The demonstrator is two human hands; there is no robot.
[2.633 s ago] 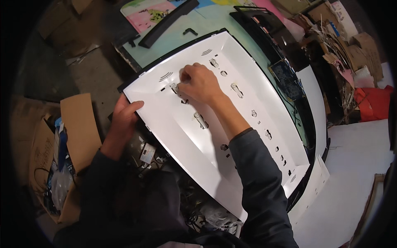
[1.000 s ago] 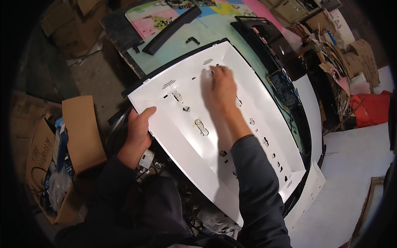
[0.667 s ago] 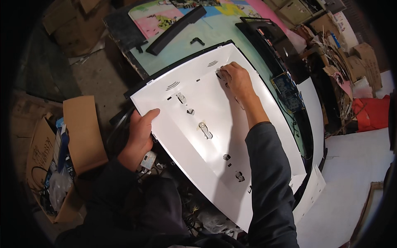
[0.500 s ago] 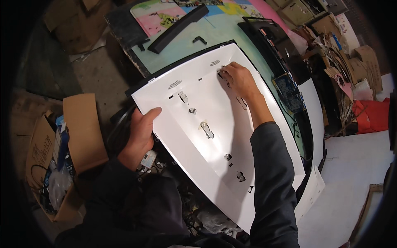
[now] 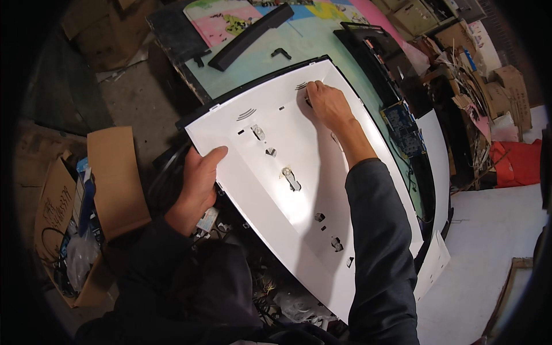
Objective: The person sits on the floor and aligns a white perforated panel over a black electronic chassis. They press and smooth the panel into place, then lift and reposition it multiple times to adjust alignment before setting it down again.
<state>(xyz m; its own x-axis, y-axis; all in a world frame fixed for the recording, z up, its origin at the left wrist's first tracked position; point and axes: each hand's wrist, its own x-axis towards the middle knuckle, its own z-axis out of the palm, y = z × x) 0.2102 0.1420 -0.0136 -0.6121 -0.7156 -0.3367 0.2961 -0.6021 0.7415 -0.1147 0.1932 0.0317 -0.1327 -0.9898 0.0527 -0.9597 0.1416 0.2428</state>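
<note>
A large shallow screen housing lined with a white sheet (image 5: 259, 190) lies tilted in front of me, its dark rim showing along the far side. My left hand (image 5: 199, 175) grips the near left edge, thumb over the white face and fingers underneath. Near the far right corner, my right hand (image 5: 329, 104) is closed, fingertips pressed together against the white sheet. Whatever those fingers hold is hidden. Several cutouts with clear and metallic parts run down the sheet, among them a long slot piece (image 5: 291, 180) and a smaller one (image 5: 258, 132).
The housing rests on a green-topped table (image 5: 230, 86) bearing a long black bar (image 5: 251, 37) and a small black bracket (image 5: 281, 53). A dark frame with a blue circuit board (image 5: 403, 127) lies to the right. An open cardboard box (image 5: 118, 178) stands left; stacked cardboard (image 5: 509, 92) is far right.
My right hand has shifted slightly left and up, its fingers now closer together. The housing sits a little further right in view; my left hand keeps its grip.
</note>
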